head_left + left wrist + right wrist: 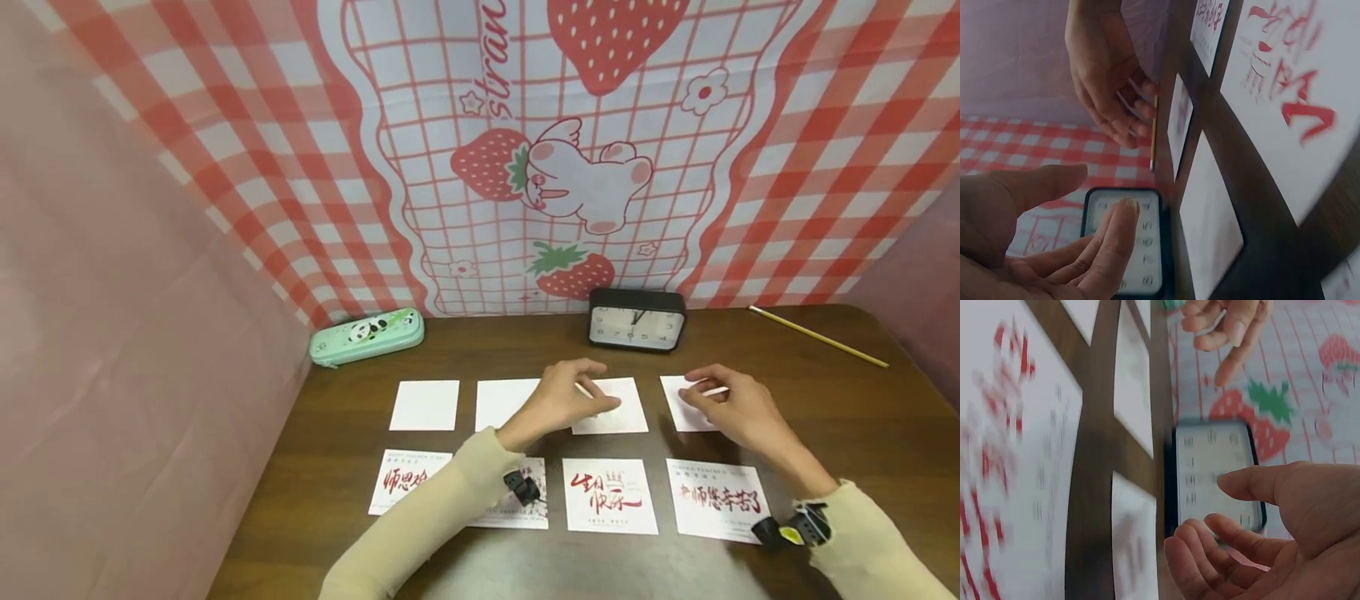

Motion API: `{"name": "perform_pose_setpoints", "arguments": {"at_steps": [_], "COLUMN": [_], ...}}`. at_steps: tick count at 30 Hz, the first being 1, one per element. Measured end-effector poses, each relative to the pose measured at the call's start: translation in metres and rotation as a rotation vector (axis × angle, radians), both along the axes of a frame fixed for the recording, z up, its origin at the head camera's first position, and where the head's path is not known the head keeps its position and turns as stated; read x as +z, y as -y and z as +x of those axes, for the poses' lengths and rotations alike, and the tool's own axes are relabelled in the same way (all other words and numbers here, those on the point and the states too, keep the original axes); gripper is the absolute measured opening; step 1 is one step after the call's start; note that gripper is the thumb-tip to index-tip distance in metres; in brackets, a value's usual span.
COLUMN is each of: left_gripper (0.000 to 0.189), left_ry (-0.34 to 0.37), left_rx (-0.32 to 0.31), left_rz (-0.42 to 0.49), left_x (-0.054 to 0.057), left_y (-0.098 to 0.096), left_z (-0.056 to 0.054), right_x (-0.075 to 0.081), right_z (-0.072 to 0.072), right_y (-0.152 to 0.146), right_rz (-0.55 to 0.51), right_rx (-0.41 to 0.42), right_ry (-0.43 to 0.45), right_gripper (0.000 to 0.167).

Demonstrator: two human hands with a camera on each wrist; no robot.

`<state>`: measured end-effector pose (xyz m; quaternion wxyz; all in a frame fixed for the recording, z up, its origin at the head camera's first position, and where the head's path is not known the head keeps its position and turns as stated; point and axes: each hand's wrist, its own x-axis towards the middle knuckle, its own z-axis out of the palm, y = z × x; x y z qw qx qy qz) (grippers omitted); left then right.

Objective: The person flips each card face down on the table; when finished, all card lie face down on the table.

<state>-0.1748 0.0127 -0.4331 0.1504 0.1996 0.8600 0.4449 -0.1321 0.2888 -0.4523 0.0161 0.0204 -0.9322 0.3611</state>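
Observation:
My left hand (558,398) hovers over a blank white card (632,418) in the back row, thumb and fingers apart. Just above the rightmost blank card (684,422) is my right hand (742,408), its fingers loosely bent. Neither hand holds anything; in the wrist views both look raised off the table. Two more blank cards (424,406) lie to the left, one partly behind my left hand. A front row holds printed cards with red writing: one in the middle (610,517), one at right (716,479), and two at left (397,467) partly covered by my left sleeve.
Behind the cards, a black-framed clock (636,325) stands against the strawberry-patterned cloth (570,183). A mint-green panda pencil case (367,336) lies at the back left. On the back right is a yellow pencil (821,337). All rest on a brown wooden table (495,346).

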Motion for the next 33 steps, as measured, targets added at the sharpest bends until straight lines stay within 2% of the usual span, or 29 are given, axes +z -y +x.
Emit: {"name": "perform_pose_setpoints", "arguments": {"at_steps": [4, 9, 17, 21, 27, 33], "left_gripper": [0.056, 0.058, 0.058, 0.057, 0.053, 0.044], "left_ry": [-0.008, -0.029, -0.034, -0.038, -0.059, -0.079], "left_rx": [-0.003, 0.054, 0.134, 0.198, 0.349, 0.465], "left_rz": [0.016, 0.011, -0.021, -0.021, -0.028, -0.12], "left_x": [0.004, 0.003, 0.0, -0.004, -0.011, -0.009], "left_y": [0.038, 0.081, 0.138, 0.16, 0.189, 0.21], "left_z": [0.007, 0.015, 0.033, 0.042, 0.054, 0.069], "right_x": [0.001, 0.0, -0.007, -0.012, -0.018, -0.019], "right_z": [0.003, 0.009, 0.011, 0.013, 0.017, 0.024], "right_y": [0.03, 0.069, 0.122, 0.146, 0.184, 0.221], "right_rz": [-0.015, -0.033, -0.154, -0.219, -0.286, -0.316], "right_rx": [0.069, 0.154, 0.303, 0.371, 0.445, 0.504], "right_ry": [-0.007, -0.001, 0.062, 0.094, 0.128, 0.156], "right_gripper": [0.031, 0.026, 0.023, 0.022, 0.022, 0.025]}}
